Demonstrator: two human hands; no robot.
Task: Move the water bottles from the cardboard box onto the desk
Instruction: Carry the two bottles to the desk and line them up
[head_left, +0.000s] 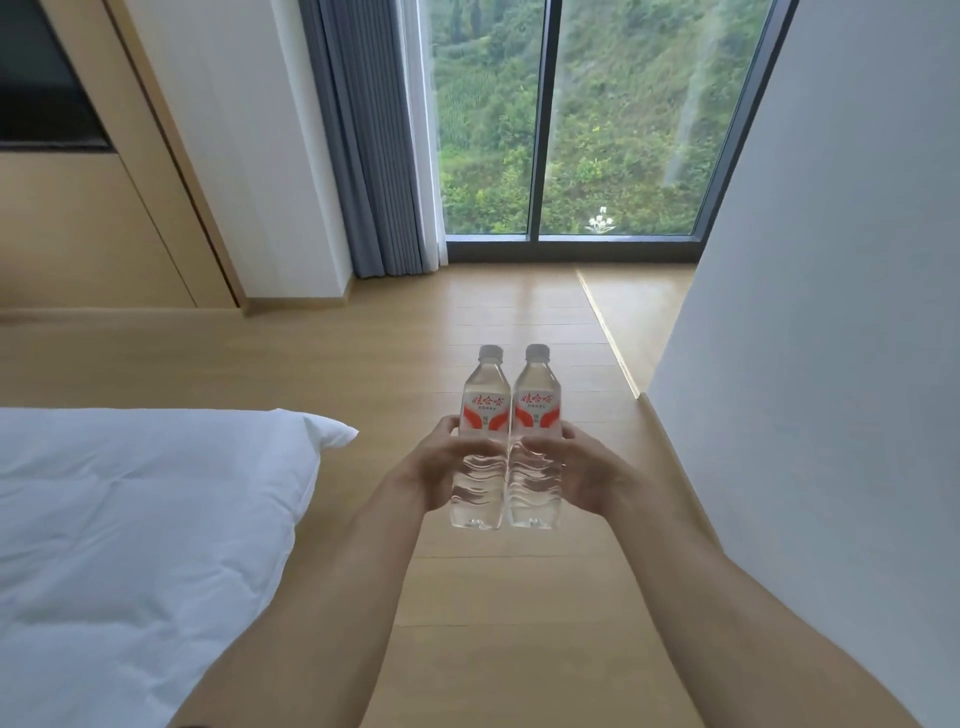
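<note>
I hold two water bottles upright and side by side in front of me, their sides touching. My left hand (441, 462) grips the left bottle (482, 441) around its lower half, thumb across the front just below the red label. My right hand (576, 467) grips the right bottle (537, 441) the same way. Both bottles are capped, appear full, and hang in the air above the wooden floor (519, 597); neither rests on any surface.

Status: both bottles are out of the cardboard box and in transit. The box is not in view, so I cannot tell how many bottles remain in it. The counter is not in view either; the raised wooden ledge (639, 306) ahead of my right hand, below the window (571, 119), may be only a sill or platform, and the view does not settle this.

To the left of my left hand lies a bed (130, 519) with white bedding. To the right of my right hand stands a plain white wall (831, 364).

Remaining, in my judgement: carry the pair to the counter, set each bottle down upright, release, then return to the box for any others.
</note>
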